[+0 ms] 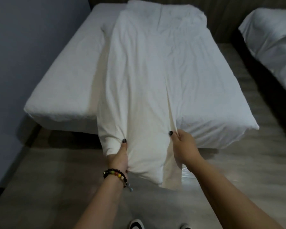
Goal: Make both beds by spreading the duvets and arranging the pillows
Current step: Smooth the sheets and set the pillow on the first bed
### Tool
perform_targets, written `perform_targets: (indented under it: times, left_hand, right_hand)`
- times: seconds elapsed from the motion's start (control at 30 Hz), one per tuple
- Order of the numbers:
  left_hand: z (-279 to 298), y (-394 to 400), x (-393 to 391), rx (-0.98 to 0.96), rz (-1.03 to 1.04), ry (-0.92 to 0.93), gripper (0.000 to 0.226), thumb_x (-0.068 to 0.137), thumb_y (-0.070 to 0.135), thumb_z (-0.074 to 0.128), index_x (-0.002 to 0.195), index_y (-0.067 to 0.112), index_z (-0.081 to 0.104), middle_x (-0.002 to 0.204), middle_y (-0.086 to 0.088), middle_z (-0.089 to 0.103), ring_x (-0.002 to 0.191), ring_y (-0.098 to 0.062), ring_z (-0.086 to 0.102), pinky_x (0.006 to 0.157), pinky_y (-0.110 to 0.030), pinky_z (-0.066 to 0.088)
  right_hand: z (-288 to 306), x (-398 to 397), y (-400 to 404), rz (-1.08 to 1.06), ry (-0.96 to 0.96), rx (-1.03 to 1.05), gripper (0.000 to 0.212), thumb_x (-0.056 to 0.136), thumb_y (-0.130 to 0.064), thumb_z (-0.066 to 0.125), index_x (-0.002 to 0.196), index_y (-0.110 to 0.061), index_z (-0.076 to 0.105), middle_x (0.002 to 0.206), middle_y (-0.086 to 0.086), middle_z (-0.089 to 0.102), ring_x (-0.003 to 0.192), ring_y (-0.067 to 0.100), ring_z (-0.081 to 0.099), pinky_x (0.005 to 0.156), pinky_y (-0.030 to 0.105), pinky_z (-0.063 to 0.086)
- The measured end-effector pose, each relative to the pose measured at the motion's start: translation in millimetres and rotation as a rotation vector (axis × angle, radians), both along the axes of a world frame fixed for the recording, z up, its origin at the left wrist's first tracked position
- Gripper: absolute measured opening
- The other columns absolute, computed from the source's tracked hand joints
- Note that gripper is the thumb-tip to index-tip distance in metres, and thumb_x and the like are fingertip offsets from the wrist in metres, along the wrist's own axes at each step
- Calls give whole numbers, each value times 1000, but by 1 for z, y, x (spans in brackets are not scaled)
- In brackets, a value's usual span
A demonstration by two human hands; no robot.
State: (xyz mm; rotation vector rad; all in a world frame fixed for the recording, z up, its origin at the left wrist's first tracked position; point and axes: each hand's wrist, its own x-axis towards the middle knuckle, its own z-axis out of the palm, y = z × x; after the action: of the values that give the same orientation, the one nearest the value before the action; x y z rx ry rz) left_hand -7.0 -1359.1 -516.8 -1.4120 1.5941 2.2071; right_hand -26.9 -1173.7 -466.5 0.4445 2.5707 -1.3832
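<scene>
A white duvet (149,71) lies folded lengthwise down the middle of the near bed (63,90) and hangs over its foot end towards me. My left hand (119,158) grips the duvet's hanging end on the left, thumb on top. My right hand (185,146) pinches a fold of the same duvet at the right, just off the mattress's foot corner. The mattress's white sheet shows bare on both sides of the duvet. A second bed (271,43) with white bedding stands at the right edge. I see no separate pillow.
A grey-blue wall (23,47) runs close along the left of the near bed. A wood-look floor (238,162) fills the aisle between the beds and the space at the foot, where my shoes (136,224) show. A dark headboard panel (229,17) backs both beds.
</scene>
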Motion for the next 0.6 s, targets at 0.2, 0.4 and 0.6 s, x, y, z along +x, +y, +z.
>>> perform_targets:
  times: [0.2,0.4,0.6]
  left_hand:
    - [16,4,10,2,-22,8,71,68,47,79,127,16,55,108,-1,65,96,-24,65,92,-46,53]
    - [29,6,24,-102,-99,-12,60,80,38,74,129,13,52,113,-6,62,103,-25,62,97,-41,49]
    - [40,43,21,-202,-208,-151,64,85,39,68,129,-3,50,119,-16,61,104,-30,58,81,-26,42]
  right_hand:
    - [14,5,7,-7,-37,59,29,102,-23,40,80,-10,55,68,0,52,64,17,50,52,24,33]
    - [35,18,21,80,-15,73,27,102,-22,41,82,-11,55,71,-2,57,64,10,51,53,20,33]
    - [25,6,48,53,-144,154,26,102,-19,38,89,-6,57,86,12,59,79,26,54,67,29,37]
